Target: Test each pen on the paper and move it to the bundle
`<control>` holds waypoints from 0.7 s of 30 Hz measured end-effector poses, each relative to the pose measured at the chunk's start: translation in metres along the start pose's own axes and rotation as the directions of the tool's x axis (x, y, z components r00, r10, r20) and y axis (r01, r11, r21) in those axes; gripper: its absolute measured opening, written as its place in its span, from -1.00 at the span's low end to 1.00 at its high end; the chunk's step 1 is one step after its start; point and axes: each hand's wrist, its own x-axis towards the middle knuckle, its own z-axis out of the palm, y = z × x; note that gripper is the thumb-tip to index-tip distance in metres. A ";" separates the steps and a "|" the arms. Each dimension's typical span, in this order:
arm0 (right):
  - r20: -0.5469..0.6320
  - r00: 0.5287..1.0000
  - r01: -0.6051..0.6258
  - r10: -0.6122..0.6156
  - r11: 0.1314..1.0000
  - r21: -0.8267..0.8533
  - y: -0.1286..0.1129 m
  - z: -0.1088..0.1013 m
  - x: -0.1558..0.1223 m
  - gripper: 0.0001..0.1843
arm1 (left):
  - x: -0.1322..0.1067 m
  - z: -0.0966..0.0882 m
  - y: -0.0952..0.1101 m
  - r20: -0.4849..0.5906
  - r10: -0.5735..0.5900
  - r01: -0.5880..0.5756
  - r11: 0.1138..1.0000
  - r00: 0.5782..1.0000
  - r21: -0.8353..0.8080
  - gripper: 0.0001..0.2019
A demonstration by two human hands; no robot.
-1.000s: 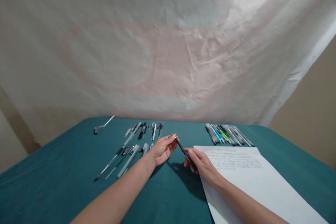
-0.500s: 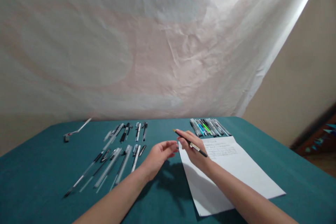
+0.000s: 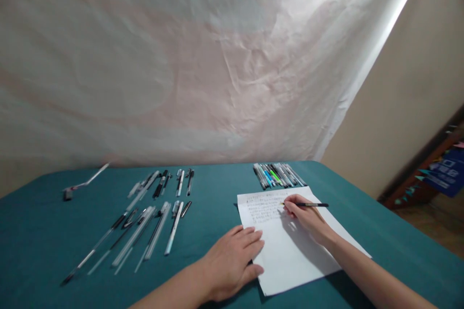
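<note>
My right hand [image 3: 306, 215] grips a black pen [image 3: 308, 204] in a writing hold, its tip down on a white sheet of paper [image 3: 290, 246] that carries several lines of handwriting near its top edge. My left hand [image 3: 234, 260] lies flat with fingers stretched out, resting on the teal tablecloth and the sheet's lower left edge. It holds nothing.
Several pens and loose pen parts [image 3: 152, 222] lie spread on the teal table [image 3: 43, 231] to the left. A tight row of coloured pens [image 3: 277, 175] sits behind the paper. A single pen piece [image 3: 81, 185] lies far left. A white cloth backdrop hangs behind; shelving stands at the right.
My right hand carried the pen to the right and set its tip on the paper. My left hand let go of the pen and dropped flat onto the sheet's edge. The view swung right.
</note>
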 end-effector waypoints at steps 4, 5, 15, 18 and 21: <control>-0.028 0.998 0.057 -0.059 0.996 -0.072 0.011 -0.010 -0.007 -0.79 | 0.001 0.002 -0.001 0.023 -0.003 0.002 1.000 1.000 0.011 -0.54; -0.034 0.996 0.075 -0.078 0.993 -0.087 0.013 -0.010 -0.008 -0.81 | 0.001 0.001 -0.002 0.023 0.001 -0.001 1.000 1.000 0.008 -0.54; -0.070 0.988 0.112 -0.138 0.950 -0.291 0.017 -0.017 -0.008 -0.79 | 0.003 0.003 -0.005 0.008 0.020 -0.020 1.000 1.000 -0.015 -0.54; -0.079 0.985 0.119 -0.151 0.943 -0.310 0.020 -0.018 -0.007 -0.79 | 0.003 0.004 -0.005 -0.002 0.026 -0.026 1.000 1.000 -0.013 -0.53; -0.088 0.984 0.119 -0.153 0.945 -0.304 0.022 -0.018 -0.007 -0.80 | 0.003 0.004 -0.006 -0.003 0.024 -0.025 1.000 1.000 -0.013 -0.53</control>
